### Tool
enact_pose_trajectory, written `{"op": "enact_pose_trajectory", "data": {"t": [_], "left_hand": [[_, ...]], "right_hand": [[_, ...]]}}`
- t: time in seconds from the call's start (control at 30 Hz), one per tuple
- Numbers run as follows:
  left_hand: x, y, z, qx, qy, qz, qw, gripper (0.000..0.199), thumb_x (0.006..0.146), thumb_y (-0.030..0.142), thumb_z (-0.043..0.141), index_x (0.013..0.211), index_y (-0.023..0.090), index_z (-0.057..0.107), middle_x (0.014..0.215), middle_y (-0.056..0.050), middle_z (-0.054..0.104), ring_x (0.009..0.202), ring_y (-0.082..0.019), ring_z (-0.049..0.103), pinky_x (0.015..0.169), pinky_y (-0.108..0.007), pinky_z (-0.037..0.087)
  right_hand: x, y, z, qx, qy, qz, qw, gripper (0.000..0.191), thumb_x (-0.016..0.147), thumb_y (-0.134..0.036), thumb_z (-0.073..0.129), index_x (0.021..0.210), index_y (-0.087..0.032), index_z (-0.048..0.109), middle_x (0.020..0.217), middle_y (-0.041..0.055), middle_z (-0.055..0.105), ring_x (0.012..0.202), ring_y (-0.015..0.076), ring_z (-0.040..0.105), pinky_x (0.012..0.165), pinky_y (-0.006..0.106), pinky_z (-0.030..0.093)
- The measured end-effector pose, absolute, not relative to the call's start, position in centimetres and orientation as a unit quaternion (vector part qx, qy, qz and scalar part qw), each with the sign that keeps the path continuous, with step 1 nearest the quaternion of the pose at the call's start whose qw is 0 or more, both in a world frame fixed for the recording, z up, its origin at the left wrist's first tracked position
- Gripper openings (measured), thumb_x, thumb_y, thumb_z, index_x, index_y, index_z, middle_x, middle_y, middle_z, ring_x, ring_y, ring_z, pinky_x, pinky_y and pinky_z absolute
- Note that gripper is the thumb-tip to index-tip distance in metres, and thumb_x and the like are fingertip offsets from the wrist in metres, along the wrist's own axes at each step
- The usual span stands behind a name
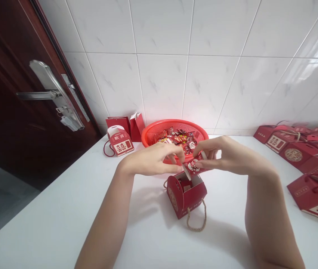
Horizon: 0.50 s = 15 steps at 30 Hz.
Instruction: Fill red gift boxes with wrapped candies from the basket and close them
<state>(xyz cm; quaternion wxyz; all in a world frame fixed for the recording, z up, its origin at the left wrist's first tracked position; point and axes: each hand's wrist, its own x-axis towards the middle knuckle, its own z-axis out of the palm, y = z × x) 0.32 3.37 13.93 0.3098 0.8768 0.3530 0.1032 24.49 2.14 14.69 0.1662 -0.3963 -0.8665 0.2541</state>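
An open red gift box (188, 196) with twine handles stands on the white table in front of me. My left hand (161, 157) is above its back left side, thumb and fingers closed near a pale flap edge. Above the box's back right, my right hand (217, 155) pinches a red packet (193, 166) with white print. Small red items show inside the box. Right behind my hands is a red plastic basket (175, 123) holding many wrapped sweets (178, 137).
Red boxes (301, 149) crowd the table's right side. A red box with a cord (121, 142) and a small red bag (137, 126) stand at the back left. Behind is a tiled wall (161, 86); a dark door (13, 112) is at left.
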Motion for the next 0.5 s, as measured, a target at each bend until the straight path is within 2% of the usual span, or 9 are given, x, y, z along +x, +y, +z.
{"op": "enact_pose_trajectory", "data": {"t": [0.07,0.17,0.37,0.5], "left_hand": [[0.7,3.4,13.9,0.894,0.331,0.063,0.294,0.017,0.092,0.031,0.06,0.097,0.023,0.074,0.112,-0.003,0.071,0.104,-0.022,0.065,0.087,-0.03,0.048],[1.0,3.5,13.6,0.904,0.315,0.029,0.289,0.021,0.092,0.026,0.057,0.098,0.024,0.078,0.117,-0.002,0.071,0.106,-0.02,0.065,0.086,-0.027,0.047],[1.4,3.7,13.1,0.88,0.373,-0.017,0.294,0.016,0.085,0.027,0.062,0.088,0.02,0.076,0.092,-0.003,0.076,0.089,-0.02,0.069,0.068,-0.026,0.047],[1.5,3.9,12.9,0.871,0.391,-0.024,0.296,0.019,0.082,0.027,0.064,0.096,0.021,0.076,0.095,-0.003,0.077,0.087,-0.021,0.07,0.064,-0.026,0.047]], "right_hand": [[24.2,1.9,14.7,-0.399,-0.88,0.233,0.112,0.016,0.089,-0.035,0.067,0.09,-0.021,0.075,0.069,-0.0005,0.068,0.059,0.0141,0.058,0.055,0.026,0.04],[23.3,1.6,14.5,-0.402,-0.892,0.197,0.062,0.009,0.087,-0.024,0.067,0.089,-0.023,0.075,0.068,-0.0009,0.068,0.06,0.0145,0.058,0.055,0.026,0.036],[22.4,1.7,14.1,-0.407,-0.9,0.147,0.053,0.008,0.087,-0.02,0.063,0.083,-0.022,0.07,0.064,-0.002,0.063,0.057,0.0136,0.051,0.053,0.028,0.03],[22.6,1.8,14.3,-0.396,-0.9,0.175,0.053,0.007,0.088,-0.022,0.063,0.085,-0.022,0.069,0.069,-0.0015,0.066,0.059,0.0137,0.054,0.055,0.027,0.033]]}}
